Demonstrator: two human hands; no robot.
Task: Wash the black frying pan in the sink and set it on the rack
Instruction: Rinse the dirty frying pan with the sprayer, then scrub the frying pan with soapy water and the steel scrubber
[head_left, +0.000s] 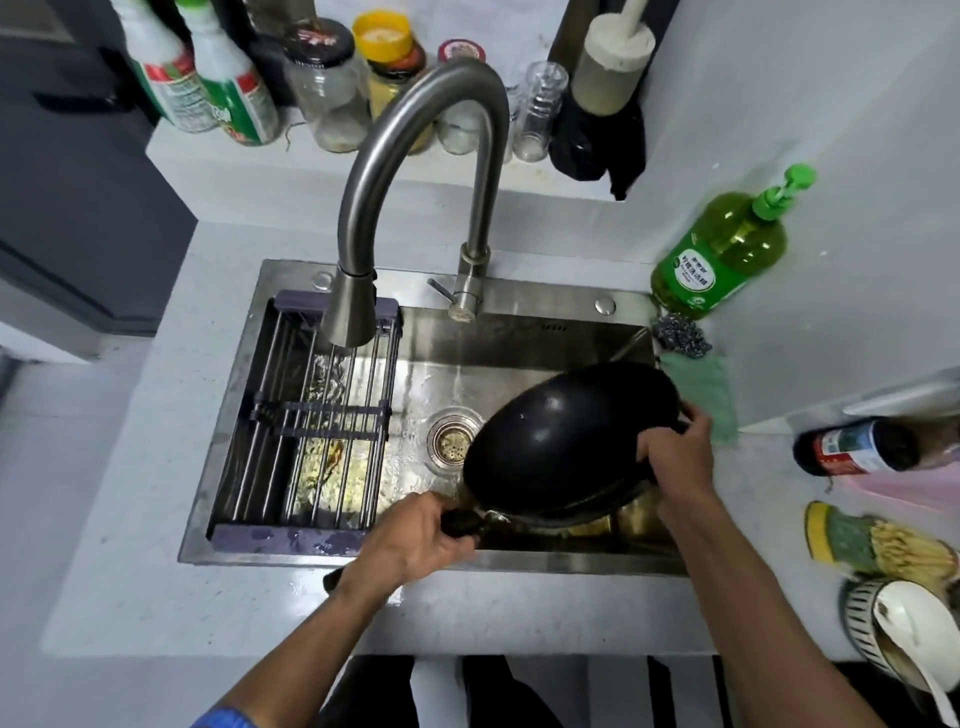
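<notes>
Slippage risk: left hand (415, 540) curled round handle, right hand (675, 457) gripping rim of tilted, wet black round-bottomed metal frying pan (561, 441) over stainless steel sink (519, 322).

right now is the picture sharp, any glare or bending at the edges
Head view: the middle is fairly sharp, with the pan and faucet clear; glare shines off the wet sink floor and the pan's back; wide-angle bending curves the counter edges, and the bowl at the right edge is smeared.
</notes>
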